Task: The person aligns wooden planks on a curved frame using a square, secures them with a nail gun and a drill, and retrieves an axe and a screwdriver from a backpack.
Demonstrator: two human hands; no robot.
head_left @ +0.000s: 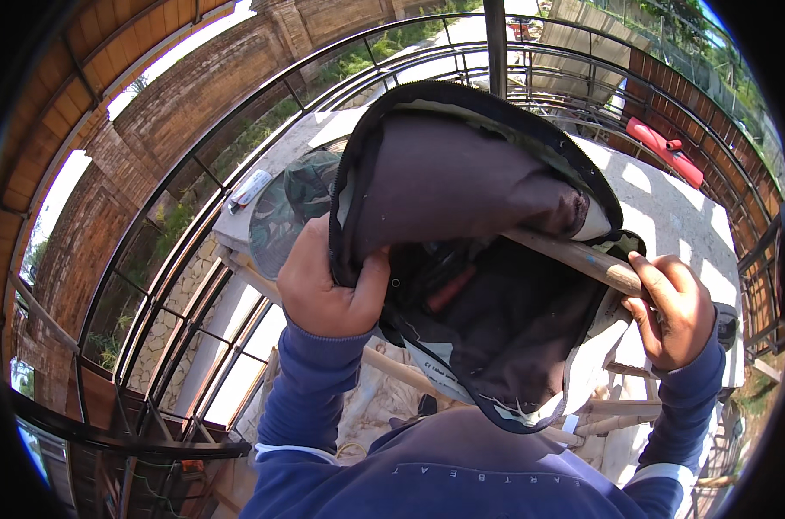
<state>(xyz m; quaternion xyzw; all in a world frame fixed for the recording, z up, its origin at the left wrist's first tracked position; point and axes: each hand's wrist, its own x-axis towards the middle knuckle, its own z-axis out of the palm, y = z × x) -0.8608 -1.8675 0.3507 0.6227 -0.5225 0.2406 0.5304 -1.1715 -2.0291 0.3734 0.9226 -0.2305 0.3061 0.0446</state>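
The left hand (334, 281) is gripping the raised flap (462, 177) of the open bag (526, 324) before the torso (488, 471), while the right hand (673, 316) is grasping a wooden handle (583, 259) across the bag's mouth, possibly risking tearing by catching the worn lining (574, 210).

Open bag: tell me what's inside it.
Inside the bag, a reddish item lies beside dark shapes too dim to identify. A wooden stick, gripped by the right hand, runs under the flap, which hides its far end.

From here I count two hands (328, 285) (679, 316), one zippered bag (457, 177), one hand-held wooden stick (581, 260) and one pale counter (678, 221).
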